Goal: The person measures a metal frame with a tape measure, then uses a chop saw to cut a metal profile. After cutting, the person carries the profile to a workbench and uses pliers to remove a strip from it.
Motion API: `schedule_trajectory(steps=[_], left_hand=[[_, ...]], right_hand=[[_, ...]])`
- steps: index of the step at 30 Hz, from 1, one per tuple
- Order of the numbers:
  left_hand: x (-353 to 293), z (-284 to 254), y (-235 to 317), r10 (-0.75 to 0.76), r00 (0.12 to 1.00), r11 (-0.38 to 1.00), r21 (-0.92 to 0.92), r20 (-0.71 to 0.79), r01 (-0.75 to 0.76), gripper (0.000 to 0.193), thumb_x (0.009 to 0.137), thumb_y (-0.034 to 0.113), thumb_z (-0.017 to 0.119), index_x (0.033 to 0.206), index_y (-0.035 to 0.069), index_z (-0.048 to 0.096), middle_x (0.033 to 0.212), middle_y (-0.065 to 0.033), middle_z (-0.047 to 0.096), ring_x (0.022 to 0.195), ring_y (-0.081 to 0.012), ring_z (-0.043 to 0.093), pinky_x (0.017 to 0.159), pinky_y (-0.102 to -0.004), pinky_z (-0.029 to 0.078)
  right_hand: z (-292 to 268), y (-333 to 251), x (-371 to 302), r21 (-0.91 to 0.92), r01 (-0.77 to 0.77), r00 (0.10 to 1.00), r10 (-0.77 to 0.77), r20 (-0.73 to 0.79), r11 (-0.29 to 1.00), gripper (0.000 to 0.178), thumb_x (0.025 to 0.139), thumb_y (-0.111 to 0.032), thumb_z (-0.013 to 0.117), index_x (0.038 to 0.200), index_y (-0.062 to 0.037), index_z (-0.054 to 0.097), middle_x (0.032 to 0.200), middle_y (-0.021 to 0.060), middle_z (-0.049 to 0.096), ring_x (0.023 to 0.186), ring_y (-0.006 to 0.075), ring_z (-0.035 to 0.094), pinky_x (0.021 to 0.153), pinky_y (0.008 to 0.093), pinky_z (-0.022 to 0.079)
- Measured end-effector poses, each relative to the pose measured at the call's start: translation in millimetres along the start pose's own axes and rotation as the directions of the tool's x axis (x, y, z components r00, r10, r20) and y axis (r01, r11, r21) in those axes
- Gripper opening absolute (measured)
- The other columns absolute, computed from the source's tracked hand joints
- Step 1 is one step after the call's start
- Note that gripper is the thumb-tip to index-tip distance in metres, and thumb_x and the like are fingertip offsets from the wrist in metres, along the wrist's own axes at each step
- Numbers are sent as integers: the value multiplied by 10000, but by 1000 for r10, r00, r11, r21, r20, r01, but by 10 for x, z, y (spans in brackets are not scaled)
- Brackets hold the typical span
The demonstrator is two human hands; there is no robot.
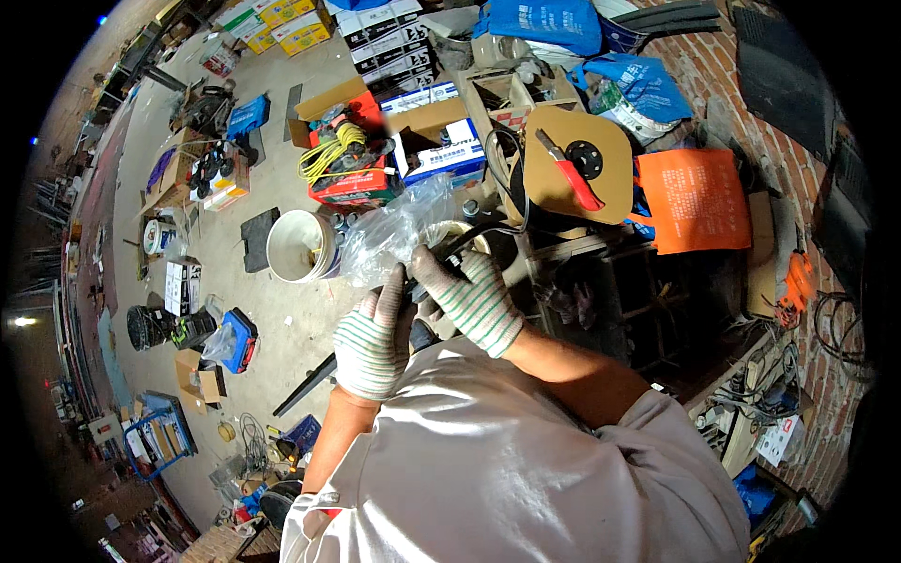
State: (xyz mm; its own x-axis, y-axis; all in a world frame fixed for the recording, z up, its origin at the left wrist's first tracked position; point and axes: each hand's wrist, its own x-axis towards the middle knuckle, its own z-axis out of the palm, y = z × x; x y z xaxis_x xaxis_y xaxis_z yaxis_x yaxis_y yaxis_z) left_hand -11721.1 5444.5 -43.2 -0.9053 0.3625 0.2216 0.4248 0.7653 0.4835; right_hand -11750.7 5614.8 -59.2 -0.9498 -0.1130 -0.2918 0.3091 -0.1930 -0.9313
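White knitted gloves with green stripes cover both of my hands. My left hand (pixel 374 342) is closed, its fingers pointing forward around a dark piece that is mostly hidden. Close beside it on the right, my right hand (pixel 477 298) is closed, with the thumb side against a black cable (pixel 479 231). The cable loops up past the round tan board. A crumpled clear plastic bag (pixel 399 230) lies just beyond my fingertips; whether they touch it I cannot tell. On the tan board (pixel 554 141) rests a red-handled knife (pixel 574 178).
A white bucket (pixel 298 246) stands left of the bag. Behind it are a red box (pixel 357 188) with yellow cord and a blue-white box (pixel 441 155). An orange bag (pixel 694 199) hangs at the right, near a brick wall. A blue case (pixel 239 340) sits on the floor.
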Motion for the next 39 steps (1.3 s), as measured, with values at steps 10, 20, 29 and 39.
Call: schedule_trajectory(steps=[10,20,29,39], left_hand=[[-23,251,-87,-131,973,979,-178,-191,97,460,928,-23,574,1376,76,553,951,-229,661,770,-381,662,682,-419,528],[-78,282,52,-308,941,894,-382,-140,235,345,1045,142,544,1365,16,552,833,-66,614,733,-127,546,704,-275,486],[-122,322,120,-373,924,871,-374,-85,318,367,1061,197,513,1375,9,545,804,-36,580,728,-123,538,689,-275,478],[-58,257,137,-308,948,890,-376,-77,258,332,1036,122,554,1351,19,567,825,-57,605,735,-130,535,696,-287,481]], right_hand=[[-965,-319,-60,-321,23,990,23,140,947,367,993,-367,637,993,-3,684,805,81,713,649,119,672,581,267,538],[-2764,242,847,-946,-313,818,-483,-311,79,581,891,-452,673,1295,-47,572,1274,241,582,1178,416,557,1012,503,454],[-3003,451,1082,-931,-363,911,-203,-360,22,617,905,-541,613,1357,-127,546,1263,230,584,1233,395,540,1025,503,448],[-2981,623,1276,-972,-234,937,-273,-219,-23,439,903,-375,652,1221,-90,551,1197,229,608,1071,428,620,911,539,514]])
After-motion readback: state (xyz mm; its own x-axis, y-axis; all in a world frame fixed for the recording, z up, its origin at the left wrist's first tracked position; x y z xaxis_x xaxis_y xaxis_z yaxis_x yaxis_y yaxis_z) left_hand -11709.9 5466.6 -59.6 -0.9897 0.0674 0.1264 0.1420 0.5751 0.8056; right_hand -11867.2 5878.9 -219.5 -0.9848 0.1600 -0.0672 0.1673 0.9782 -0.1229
